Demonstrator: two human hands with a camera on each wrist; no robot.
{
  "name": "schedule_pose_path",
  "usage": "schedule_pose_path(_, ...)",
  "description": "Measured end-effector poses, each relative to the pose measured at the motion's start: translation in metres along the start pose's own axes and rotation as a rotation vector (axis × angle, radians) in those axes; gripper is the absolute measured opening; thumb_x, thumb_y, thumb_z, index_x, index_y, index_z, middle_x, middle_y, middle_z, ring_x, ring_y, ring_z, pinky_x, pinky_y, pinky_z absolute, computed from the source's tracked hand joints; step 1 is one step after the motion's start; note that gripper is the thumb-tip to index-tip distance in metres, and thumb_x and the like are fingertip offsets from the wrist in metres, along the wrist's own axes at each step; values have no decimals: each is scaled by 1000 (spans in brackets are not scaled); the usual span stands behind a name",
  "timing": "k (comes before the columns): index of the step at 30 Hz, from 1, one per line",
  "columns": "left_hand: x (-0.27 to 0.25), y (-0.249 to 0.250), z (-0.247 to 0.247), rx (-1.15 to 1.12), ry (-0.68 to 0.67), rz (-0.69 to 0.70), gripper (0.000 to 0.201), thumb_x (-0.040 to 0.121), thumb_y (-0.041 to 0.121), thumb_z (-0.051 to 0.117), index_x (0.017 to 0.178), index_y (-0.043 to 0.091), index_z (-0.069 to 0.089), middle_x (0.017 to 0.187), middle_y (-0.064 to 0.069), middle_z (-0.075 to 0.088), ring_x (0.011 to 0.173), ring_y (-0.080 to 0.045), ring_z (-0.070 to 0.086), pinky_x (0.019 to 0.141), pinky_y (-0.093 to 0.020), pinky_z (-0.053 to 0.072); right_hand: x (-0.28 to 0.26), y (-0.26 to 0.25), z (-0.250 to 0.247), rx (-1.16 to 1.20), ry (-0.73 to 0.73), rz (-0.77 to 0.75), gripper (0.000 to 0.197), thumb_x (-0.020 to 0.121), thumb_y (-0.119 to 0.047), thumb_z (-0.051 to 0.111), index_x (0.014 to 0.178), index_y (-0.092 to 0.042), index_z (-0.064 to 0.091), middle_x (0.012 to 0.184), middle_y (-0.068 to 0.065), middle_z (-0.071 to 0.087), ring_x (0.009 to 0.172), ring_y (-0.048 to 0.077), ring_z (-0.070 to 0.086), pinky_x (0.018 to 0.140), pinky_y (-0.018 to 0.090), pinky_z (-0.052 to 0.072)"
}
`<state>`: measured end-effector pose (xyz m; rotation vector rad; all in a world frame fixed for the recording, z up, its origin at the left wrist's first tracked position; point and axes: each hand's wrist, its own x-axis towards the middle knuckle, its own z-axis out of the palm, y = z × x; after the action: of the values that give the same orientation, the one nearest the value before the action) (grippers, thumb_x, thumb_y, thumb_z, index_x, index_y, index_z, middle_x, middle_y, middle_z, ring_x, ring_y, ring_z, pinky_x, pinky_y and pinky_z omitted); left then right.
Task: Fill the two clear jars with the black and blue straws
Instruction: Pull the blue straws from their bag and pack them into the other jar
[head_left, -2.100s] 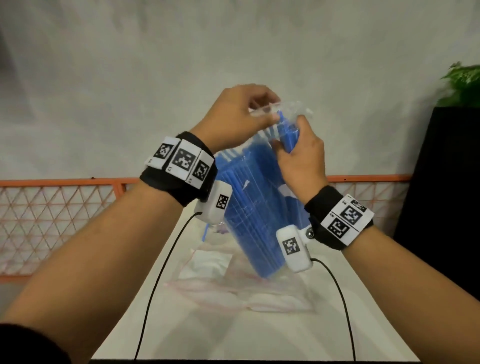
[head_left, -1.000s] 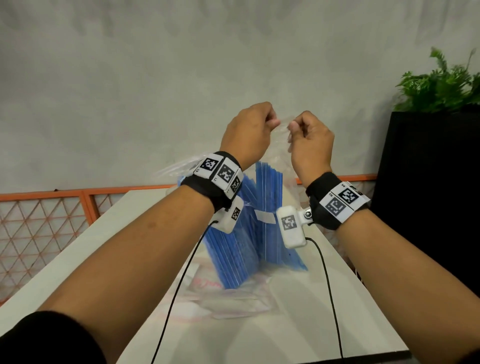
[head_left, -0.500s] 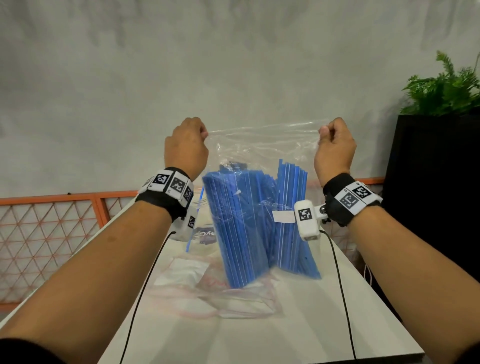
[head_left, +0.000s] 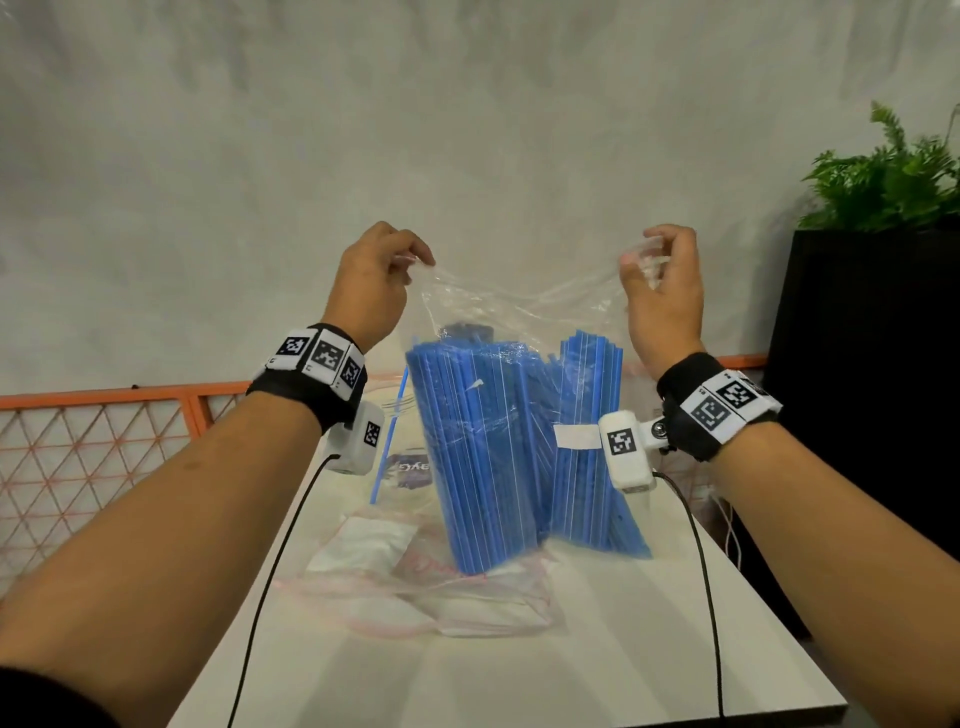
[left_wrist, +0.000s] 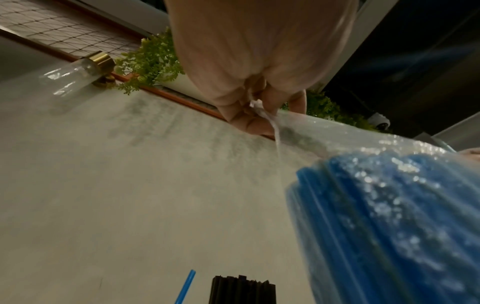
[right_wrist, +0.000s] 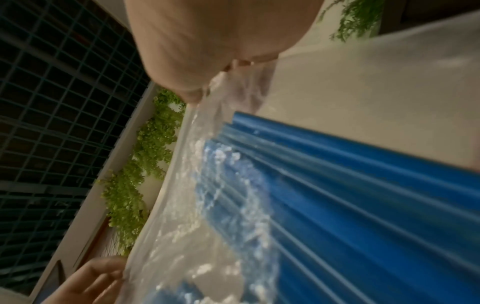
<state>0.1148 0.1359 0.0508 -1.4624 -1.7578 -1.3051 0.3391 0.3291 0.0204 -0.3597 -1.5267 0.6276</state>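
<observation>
A clear plastic bag (head_left: 519, 306) full of blue straws (head_left: 483, 447) stands upright on the white table (head_left: 597, 675), held up between my hands. My left hand (head_left: 415, 262) pinches the bag's top left corner, and my right hand (head_left: 639, 257) pinches the top right corner. The bag's top edge sags between them. The left wrist view shows that pinch on the film (left_wrist: 257, 107) above the blue straws (left_wrist: 389, 216). Behind the bag, a clear jar (head_left: 413, 470) holds one blue straw (head_left: 387, 441). The tops of black straws (head_left: 465, 330) show past the bag; their jar is hidden.
Empty clear bags (head_left: 426, 587) lie flat on the table in front of the straws. An orange lattice fence (head_left: 104, 441) runs along the left. A black planter (head_left: 857, 415) with a green plant (head_left: 883, 176) stands close to the table's right edge.
My hands went from close together at the bag's mouth to wide apart at its corners. Since half a second ago they have risen slightly and the taut top edge has gone slack.
</observation>
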Motion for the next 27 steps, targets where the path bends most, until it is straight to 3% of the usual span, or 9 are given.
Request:
schedule_pose_path(2, 1, -1, -1, 6, -1, 5, 41, 89, -17, 43, 88, 18, 66, 96, -4, 51, 72, -10, 56, 59, -15, 43, -4, -5, -1, -39, -82, -85, 43, 84, -26, 66, 124, -24, 49, 119, -5, 40, 101, 4, 47, 95, 28, 46)
schedule_pose_path(5, 1, 0, 0, 14, -5, 0, 45, 86, -18, 42, 86, 22, 63, 97, -6, 52, 71, -5, 54, 58, -14, 44, -10, -11, -2, -233, -146, -254, 59, 77, -38, 70, 131, -30, 48, 135, 3, 32, 125, 18, 36, 110, 37, 34)
schedule_pose_path(9, 0, -1, -2, -8, 19, 0, 40, 84, -20, 43, 85, 13, 65, 95, -9, 52, 71, -16, 57, 61, -22, 50, -15, -19, -1, -518, -100, -516, 62, 73, -51, 68, 130, -33, 52, 144, 9, 35, 133, 27, 31, 110, 46, 24)
schedule_pose_path(14, -1, -1, -4, 28, -5, -8, 37, 86, -19, 42, 85, 13, 62, 96, -7, 50, 77, -22, 60, 60, -35, 59, -18, -22, 1, -642, -73, -686, 55, 72, -54, 65, 124, -36, 58, 144, 6, 37, 135, 27, 31, 112, 57, 16)
schedule_pose_path(18, 1, 4, -9, 88, -126, -25, 36, 89, -16, 36, 87, 9, 62, 97, -10, 49, 79, -17, 56, 73, -40, 59, -21, -21, 4, -735, -356, -688, 43, 73, -64, 62, 105, -37, 67, 134, -4, 51, 135, 25, 36, 113, 64, 3)
schedule_pose_path(21, 0, 9, -14, 155, -237, -54, 34, 91, -15, 38, 94, 6, 65, 102, -16, 51, 84, -21, 55, 85, -44, 54, -22, -13, 4, -756, -553, -591, 56, 68, -68, 66, 114, -37, 63, 134, -6, 51, 136, 23, 33, 114, 62, -5)
schedule_pose_path(24, -3, 12, -19, 212, -378, -75, 10, 98, 14, 57, 101, 12, 67, 102, -8, 47, 95, -23, 54, 91, -42, 49, -19, -7, 2, -736, -676, -533, 60, 65, -62, 74, 117, -36, 59, 125, -8, 53, 132, 19, 36, 115, 53, -9)
schedule_pose_path(26, -7, 13, -22, 251, -547, -83, 37, 83, 49, 71, 108, 22, 64, 107, -3, 45, 102, -20, 51, 90, -36, 45, -18, -4, 4, -758, -708, -515, 53, 64, -55, 79, 108, -35, 57, 112, -11, 54, 122, 17, 43, 115, 47, -3)
schedule_pose_path(27, -9, 14, -22, 295, -616, -72, 50, 74, 56, 75, 111, 26, 62, 108, -3, 44, 103, -18, 47, 90, -33, 42, -17, -3, 4, -764, -708, -502, 51, 64, -51, 81, 104, -35, 54, 104, -11, 54, 115, 16, 47, 113, 45, 3)
